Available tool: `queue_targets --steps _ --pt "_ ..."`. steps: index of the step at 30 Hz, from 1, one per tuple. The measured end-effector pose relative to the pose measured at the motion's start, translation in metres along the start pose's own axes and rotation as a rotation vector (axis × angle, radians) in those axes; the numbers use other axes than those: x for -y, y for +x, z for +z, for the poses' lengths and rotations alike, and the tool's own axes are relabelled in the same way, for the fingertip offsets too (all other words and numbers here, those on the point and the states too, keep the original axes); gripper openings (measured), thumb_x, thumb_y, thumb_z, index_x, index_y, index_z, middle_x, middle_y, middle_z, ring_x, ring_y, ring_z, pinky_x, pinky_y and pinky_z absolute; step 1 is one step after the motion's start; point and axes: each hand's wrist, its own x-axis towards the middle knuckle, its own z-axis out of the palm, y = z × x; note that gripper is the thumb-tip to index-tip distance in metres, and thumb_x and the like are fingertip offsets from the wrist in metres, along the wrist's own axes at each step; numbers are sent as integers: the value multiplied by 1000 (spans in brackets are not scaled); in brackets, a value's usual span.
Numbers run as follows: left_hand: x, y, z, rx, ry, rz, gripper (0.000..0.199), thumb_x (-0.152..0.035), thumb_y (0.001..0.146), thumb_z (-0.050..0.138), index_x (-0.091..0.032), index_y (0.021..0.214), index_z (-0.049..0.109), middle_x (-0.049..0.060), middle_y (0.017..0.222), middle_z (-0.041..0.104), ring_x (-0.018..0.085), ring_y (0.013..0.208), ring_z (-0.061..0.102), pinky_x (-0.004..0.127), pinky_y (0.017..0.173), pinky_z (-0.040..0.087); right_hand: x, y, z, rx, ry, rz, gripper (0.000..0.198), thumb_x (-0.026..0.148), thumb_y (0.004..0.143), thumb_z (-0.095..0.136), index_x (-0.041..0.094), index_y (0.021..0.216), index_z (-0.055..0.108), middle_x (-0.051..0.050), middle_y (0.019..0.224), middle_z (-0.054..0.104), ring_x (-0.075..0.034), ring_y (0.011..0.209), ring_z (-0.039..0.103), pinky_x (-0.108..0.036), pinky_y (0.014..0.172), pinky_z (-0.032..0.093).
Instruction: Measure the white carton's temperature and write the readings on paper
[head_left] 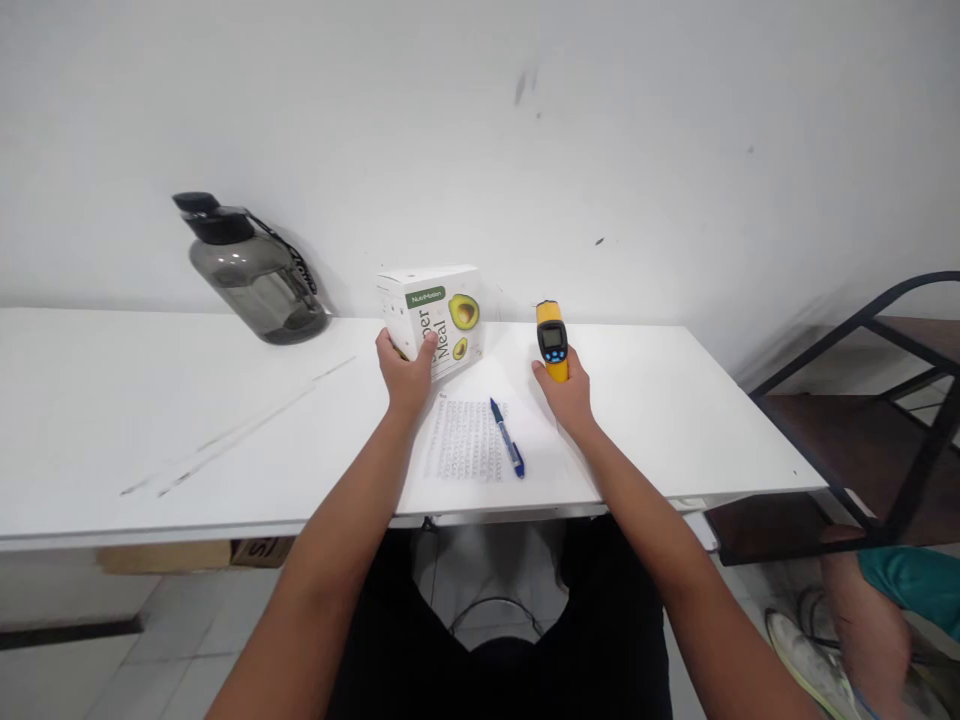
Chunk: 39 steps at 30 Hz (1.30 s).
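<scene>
My left hand [406, 374] grips a white box [437, 312] by its lower left side, with the thumb across its front. Avocado pictures and the words "NutriMotion" and "Meal" show on the box, which stands at an angle near the wall. In my right hand [568, 393] is a yellow and black infrared thermometer [553, 338], its small screen and blue buttons facing me. Between my forearms lies a sheet of paper [461, 450] covered with rows of handwriting. A blue pen [508, 438] rests on that sheet.
A large grey water bottle [259, 280] with a black lid leans at the back left of the white table [225, 410]. Beyond the table's right edge stands a dark metal frame [892, 400]. Another person's leg [866, 610] and shoe are at the lower right.
</scene>
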Motion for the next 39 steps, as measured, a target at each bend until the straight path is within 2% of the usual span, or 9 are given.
queue_targets --steps 6,10,16,25,35,39 --pt "11 4 0 -18 36 -33 70 -53 72 86 -25 122 47 14 128 61 30 120 63 55 109 51 -5 3 0 -7 14 81 45 48 79 67 23 116 64 -3 95 68 -21 83 58 -38 81 51" --pt "17 5 1 -15 21 10 68 -51 72 86 -26 122 47 13 125 61 30 121 64 55 109 52 -5 2 1 -1 13 64 44 47 80 67 23 117 65 -4 95 68 -22 84 59 -38 81 51" --pt "16 6 1 -18 21 -25 70 -54 71 86 -26 121 46 14 127 62 30 121 64 56 109 51 0 -2 2 22 21 5 46 47 80 67 23 119 66 -5 99 69 -23 87 61 -39 84 52" --pt "24 7 1 -17 27 18 66 -53 74 84 -26 121 47 13 125 62 29 119 65 53 106 54 -5 -1 3 32 -1 -12 48 46 81 67 23 123 65 -6 102 70 -23 89 62 -40 84 53" --pt "11 5 0 25 23 -51 70 -54 72 85 -26 124 47 13 130 60 29 123 61 55 112 49 -3 0 2 48 10 33 48 46 79 68 23 121 65 -5 101 70 -24 89 61 -41 85 52" --pt "7 5 1 3 62 -62 70 -53 72 86 -25 123 47 14 130 61 30 122 62 55 111 49 -3 -1 2 50 -2 30 47 47 79 68 23 120 65 -6 101 70 -24 89 61 -40 85 51"
